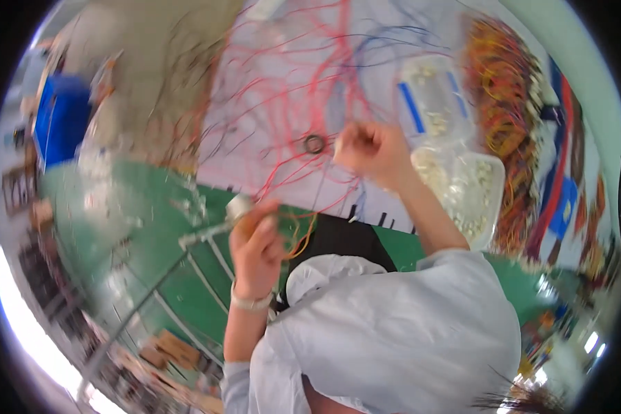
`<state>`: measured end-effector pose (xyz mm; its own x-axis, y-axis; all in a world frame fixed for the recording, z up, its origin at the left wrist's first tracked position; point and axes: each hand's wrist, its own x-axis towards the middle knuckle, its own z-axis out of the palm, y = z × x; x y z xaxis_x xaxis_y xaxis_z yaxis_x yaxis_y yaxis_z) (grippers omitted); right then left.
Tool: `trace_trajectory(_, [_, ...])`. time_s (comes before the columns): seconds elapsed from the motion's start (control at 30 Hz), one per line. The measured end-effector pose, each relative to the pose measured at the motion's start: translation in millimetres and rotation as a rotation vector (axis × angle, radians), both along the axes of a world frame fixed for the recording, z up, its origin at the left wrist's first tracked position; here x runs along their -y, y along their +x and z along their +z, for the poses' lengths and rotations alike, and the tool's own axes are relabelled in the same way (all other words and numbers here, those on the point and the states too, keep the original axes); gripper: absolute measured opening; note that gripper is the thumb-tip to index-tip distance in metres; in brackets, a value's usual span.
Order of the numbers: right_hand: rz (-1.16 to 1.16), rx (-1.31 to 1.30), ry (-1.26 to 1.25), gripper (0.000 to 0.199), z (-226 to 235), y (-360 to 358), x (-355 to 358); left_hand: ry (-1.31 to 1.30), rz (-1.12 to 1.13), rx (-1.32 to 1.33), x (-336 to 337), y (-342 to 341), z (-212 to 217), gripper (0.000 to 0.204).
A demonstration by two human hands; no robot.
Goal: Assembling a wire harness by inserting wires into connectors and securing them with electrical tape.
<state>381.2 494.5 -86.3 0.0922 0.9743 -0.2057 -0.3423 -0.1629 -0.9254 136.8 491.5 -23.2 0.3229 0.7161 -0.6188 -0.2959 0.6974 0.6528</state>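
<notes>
My left hand point(257, 250) is closed at the table's near edge, with a loop of thin orange-yellow wires point(302, 238) hanging out from its fingers. Just beyond its fingertips shows a whitish, roll-like piece point(240, 206); whether the hand touches it I cannot tell. Over the white work surface, my right hand point(374, 153) has its fingers curled into a pinch. A small pale bit at its fingertips is too blurred to name. Left of that hand lies a dark ring, like a roll of tape point(314, 143), among red wires point(283, 114).
Clear plastic trays of small whitish connectors point(486, 190) stand to the right, one with blue strips point(411, 107). Past them lies a thick bundle of orange and yellow wires point(497, 90). Blue wires point(386, 38) spread at the back. A metal rail frame point(186, 245) stands at left, near a blue bin point(62, 117).
</notes>
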Motion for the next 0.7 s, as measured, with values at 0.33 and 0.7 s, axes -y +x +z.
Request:
trace_trajectory(0.33, [0.321, 0.477, 0.198, 0.017, 48.6, -118.2, -11.7, -0.192, 0.076, 0.281, -4.5, -42.8, -0.9, 0.023])
trace_trajectory(0.7, [0.616, 0.536, 0.512, 0.013, 69.8, -151.6, -31.8, 0.198, 0.471, -0.033, 26.5, -87.3, 16.3, 0.019])
